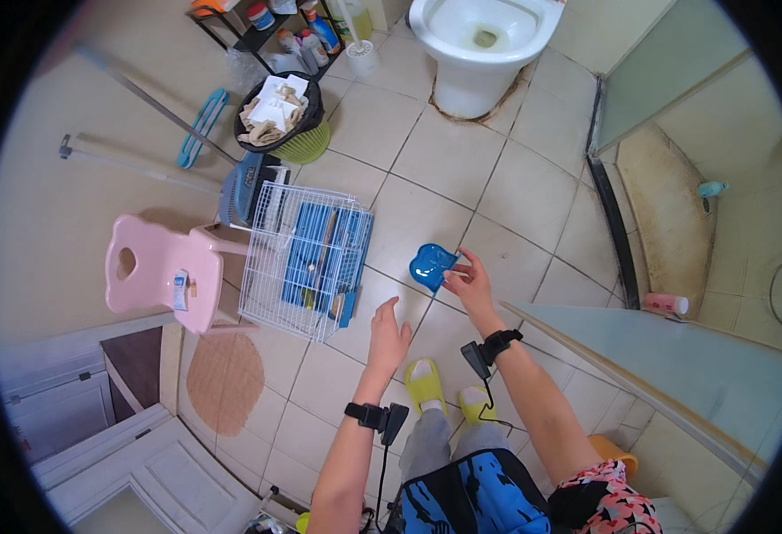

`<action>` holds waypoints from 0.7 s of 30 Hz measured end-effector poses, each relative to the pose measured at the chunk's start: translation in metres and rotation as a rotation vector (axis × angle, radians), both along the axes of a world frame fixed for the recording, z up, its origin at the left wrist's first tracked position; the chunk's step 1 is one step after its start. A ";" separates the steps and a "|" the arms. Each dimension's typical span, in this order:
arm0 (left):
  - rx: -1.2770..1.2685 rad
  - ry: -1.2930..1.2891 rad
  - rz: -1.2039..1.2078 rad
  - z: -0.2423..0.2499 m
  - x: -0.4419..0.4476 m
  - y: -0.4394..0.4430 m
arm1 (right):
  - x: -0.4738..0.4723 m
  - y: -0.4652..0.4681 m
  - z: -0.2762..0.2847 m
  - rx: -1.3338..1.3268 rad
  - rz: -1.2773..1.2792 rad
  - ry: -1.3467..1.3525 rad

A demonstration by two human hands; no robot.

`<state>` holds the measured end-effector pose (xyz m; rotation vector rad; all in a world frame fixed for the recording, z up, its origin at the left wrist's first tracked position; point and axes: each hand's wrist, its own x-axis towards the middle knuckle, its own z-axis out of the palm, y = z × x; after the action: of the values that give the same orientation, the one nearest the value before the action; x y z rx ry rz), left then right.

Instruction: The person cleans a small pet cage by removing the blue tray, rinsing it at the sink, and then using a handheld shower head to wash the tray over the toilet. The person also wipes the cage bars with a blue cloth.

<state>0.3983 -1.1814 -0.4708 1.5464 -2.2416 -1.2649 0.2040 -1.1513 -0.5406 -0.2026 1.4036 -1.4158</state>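
Note:
My right hand (469, 284) grips the edge of a small glossy blue plastic dish (431, 267) between thumb and fingers, above the tiled floor. To its left, my left hand (389, 339) is empty with its fingers apart, near the right side of a white wire cage (264, 284). The cage stands on the floor and has a blue plastic base (362, 267); a perch rod and small items show through its bars. Black straps with small black devices are on both wrists.
A pink child's chair (197, 270) stands left of the cage. Behind the cage are a blue dustpan (238, 190) and a green waste bin (307, 143) heaped with paper. A toilet (464, 80) is at the top; a glass shower door (631, 354) extends at right.

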 end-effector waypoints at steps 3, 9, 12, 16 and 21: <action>0.056 0.067 0.063 -0.059 0.003 -0.020 | 0.001 -0.018 -0.042 -0.017 0.003 -0.009; 0.323 0.346 0.284 -0.140 -0.001 -0.062 | 0.005 -0.056 -0.117 -0.014 0.055 -0.006; 0.554 0.521 0.474 -0.156 -0.011 -0.085 | 0.010 -0.077 -0.147 -0.030 0.069 -0.054; 0.655 0.730 0.660 -0.174 -0.023 -0.105 | 0.014 -0.102 -0.179 -0.054 0.075 -0.106; 0.638 0.799 0.752 -0.193 -0.022 -0.125 | 0.018 -0.121 -0.207 -0.093 0.118 -0.094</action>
<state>0.3762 -1.3062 -0.6637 1.4109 -0.7020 -1.9055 0.2220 -1.2727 -0.7481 -0.2706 1.2307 -1.3766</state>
